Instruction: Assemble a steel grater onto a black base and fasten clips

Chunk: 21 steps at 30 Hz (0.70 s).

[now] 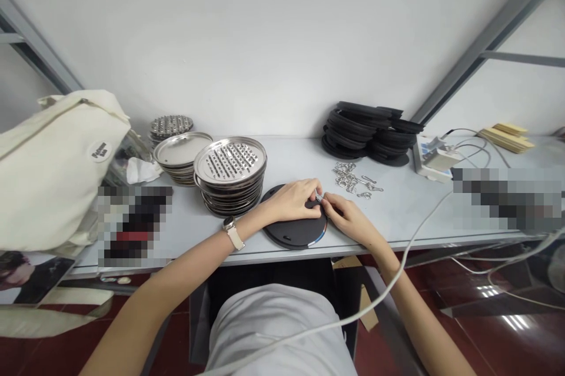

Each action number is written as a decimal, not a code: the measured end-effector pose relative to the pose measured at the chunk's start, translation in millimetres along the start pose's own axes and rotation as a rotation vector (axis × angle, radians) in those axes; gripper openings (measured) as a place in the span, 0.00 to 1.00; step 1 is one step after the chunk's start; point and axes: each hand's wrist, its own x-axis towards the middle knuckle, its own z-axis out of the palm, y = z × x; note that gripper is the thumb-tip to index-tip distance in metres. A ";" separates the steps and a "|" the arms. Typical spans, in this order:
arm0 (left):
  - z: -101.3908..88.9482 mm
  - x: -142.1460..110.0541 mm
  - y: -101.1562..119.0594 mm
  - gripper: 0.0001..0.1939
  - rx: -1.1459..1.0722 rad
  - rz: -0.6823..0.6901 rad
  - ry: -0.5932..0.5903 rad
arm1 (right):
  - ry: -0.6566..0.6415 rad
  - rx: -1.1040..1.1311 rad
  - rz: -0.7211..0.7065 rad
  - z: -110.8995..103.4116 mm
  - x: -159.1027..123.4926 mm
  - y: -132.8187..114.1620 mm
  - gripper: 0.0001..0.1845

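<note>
A black round lid [295, 230] lies flat on the grey table [397, 211] right in front of me. My left hand [295, 198] rests on the lid's top, fingers curled and pinching a small metal clip [318, 198] at the lid's right edge. My right hand [344, 215] meets it from the right, its fingertips pinched on the same clip. A watch sits on my left wrist.
A stack of perforated metal discs [230, 171] stands left of the lid, with two more stacks [180, 152] behind. Loose metal clips [353, 179] lie to the right, black lids [366, 132] are piled by the wall. A cream bag [53, 164] sits far left; a white cable [415, 235] crosses.
</note>
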 end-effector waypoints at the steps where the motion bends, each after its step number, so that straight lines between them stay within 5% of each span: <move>1: 0.4 0.0 -0.6 0.15 0.007 0.010 0.006 | -0.005 -0.002 -0.001 -0.1 -0.2 0.9 0.15; 21: 0.6 0.6 -3.1 0.07 0.099 0.085 0.015 | -0.006 -0.002 0.012 -0.7 -2.1 -0.3 0.16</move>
